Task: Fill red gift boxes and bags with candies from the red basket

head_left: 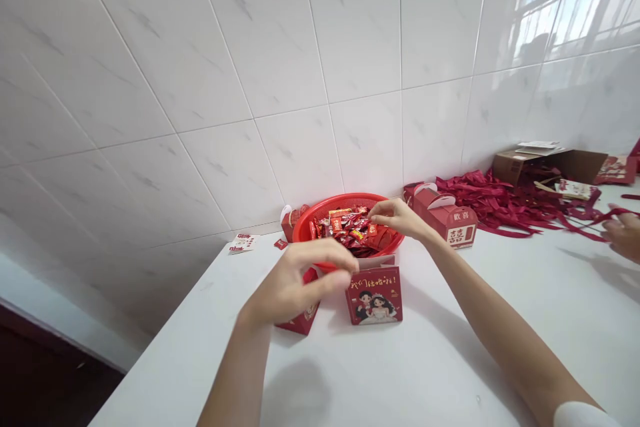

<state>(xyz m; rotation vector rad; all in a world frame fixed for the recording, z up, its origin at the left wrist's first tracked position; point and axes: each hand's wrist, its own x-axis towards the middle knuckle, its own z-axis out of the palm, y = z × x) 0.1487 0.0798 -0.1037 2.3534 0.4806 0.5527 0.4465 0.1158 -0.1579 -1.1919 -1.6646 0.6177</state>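
Note:
My left hand (303, 280) hovers over a dark red box (300, 321), its thumb and fingers apart with nothing between them. Its fingertips come close to the top left corner of a red box with a cartoon couple (376, 300), standing upright with a raised flap. My right hand (393, 215) reaches over the right side of a red plastic basket (325, 205) heaped with red-wrapped candies (345, 227). The right fingertips are bent down toward the candies; whether they hold one is too small to tell.
Red handled boxes (450, 223) stand right of the basket, beside a pile of red ribbons (493, 207) and a cardboard box (510, 167). Cards (243, 243) lie at the left edge of the white table (210, 347). Another person's hand (625, 235) touches ribbon at far right.

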